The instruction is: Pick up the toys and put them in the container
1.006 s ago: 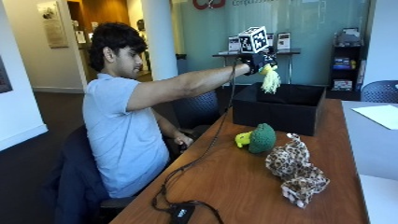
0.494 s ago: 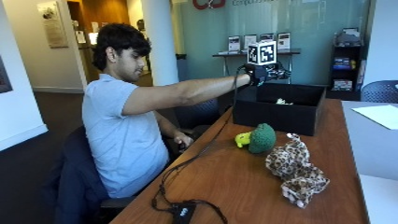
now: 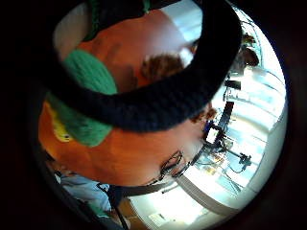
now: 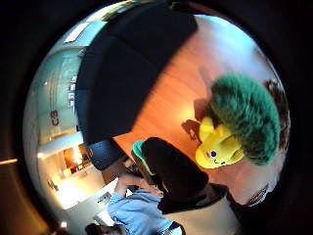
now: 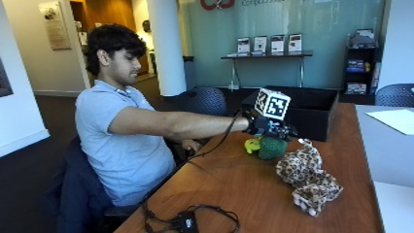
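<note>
In the outside view my gloved right hand (image 5: 267,128) hovers just above a green and yellow plush toy (image 5: 267,146) on the wooden table (image 5: 226,194). It holds nothing and its fingers hang relaxed. The thumb side palm view shows this plush toy (image 4: 242,120) lying close below the palm, with a gloved finger (image 4: 171,169) beside it. A leopard-spotted plush toy (image 5: 307,174) lies nearer the table's front right. The black container (image 5: 310,114) stands open at the far end of the table, and its inside is hidden from here.
A cable and a small black box (image 5: 187,222) lie near the table's front edge. A white sheet (image 5: 396,119) sits at the far right. An office chair (image 5: 204,99) stands behind the container. The other hand rests at the table's edge.
A second ago my hand held a yellow toy above the container. Half a second ago the hand was empty there. It has now come back down over the green and yellow toy.
</note>
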`<state>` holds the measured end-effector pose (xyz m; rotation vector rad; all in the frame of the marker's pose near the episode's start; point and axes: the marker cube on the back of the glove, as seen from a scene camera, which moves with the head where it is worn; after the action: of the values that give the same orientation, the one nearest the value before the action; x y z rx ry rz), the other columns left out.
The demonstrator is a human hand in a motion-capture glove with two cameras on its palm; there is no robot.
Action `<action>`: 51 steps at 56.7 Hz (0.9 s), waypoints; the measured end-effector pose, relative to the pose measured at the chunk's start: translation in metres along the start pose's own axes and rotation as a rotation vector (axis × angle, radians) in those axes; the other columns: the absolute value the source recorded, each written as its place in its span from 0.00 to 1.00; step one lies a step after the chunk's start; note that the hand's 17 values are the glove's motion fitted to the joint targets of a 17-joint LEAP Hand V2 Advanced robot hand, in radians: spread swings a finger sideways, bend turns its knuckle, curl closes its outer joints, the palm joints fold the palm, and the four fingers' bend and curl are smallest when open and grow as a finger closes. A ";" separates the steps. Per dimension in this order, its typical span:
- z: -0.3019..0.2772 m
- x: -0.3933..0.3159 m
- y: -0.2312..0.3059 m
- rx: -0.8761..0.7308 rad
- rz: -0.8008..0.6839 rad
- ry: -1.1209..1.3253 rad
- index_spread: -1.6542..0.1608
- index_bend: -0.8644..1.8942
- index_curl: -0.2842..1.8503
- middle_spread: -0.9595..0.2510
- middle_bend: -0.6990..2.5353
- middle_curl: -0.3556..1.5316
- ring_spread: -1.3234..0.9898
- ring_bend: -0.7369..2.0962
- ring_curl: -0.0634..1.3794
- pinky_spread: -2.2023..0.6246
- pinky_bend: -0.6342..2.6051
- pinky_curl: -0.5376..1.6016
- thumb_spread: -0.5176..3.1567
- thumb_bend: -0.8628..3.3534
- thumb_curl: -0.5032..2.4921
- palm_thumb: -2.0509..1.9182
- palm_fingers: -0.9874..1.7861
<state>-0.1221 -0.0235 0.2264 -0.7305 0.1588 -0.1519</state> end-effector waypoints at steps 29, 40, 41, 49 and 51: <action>0.057 0.000 -0.006 0.303 0.009 0.010 0.70 0.41 0.26 0.72 0.28 0.36 0.52 0.41 0.27 0.75 0.43 0.43 0.54 0.21 0.22 0.52 0.49; 0.053 -0.007 -0.015 0.399 0.005 -0.037 0.71 0.43 0.30 0.64 0.31 0.39 0.46 0.52 0.35 0.68 0.43 0.44 0.59 0.26 0.26 0.61 0.64; 0.052 -0.006 -0.015 0.409 0.003 -0.038 0.71 0.43 0.30 0.63 0.31 0.40 0.46 0.52 0.35 0.68 0.43 0.44 0.59 0.27 0.27 0.62 0.64; 0.042 -0.010 -0.019 0.418 -0.004 -0.045 0.71 0.43 0.32 0.60 0.32 0.43 0.44 0.57 0.41 0.65 0.45 0.46 0.58 0.30 0.30 0.67 0.67; 0.036 -0.010 -0.019 0.407 -0.001 -0.049 0.72 0.43 0.33 0.60 0.33 0.43 0.43 0.58 0.43 0.65 0.46 0.47 0.57 0.30 0.31 0.68 0.68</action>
<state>-0.1263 -0.0126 0.2666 -0.3281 0.0768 -0.1615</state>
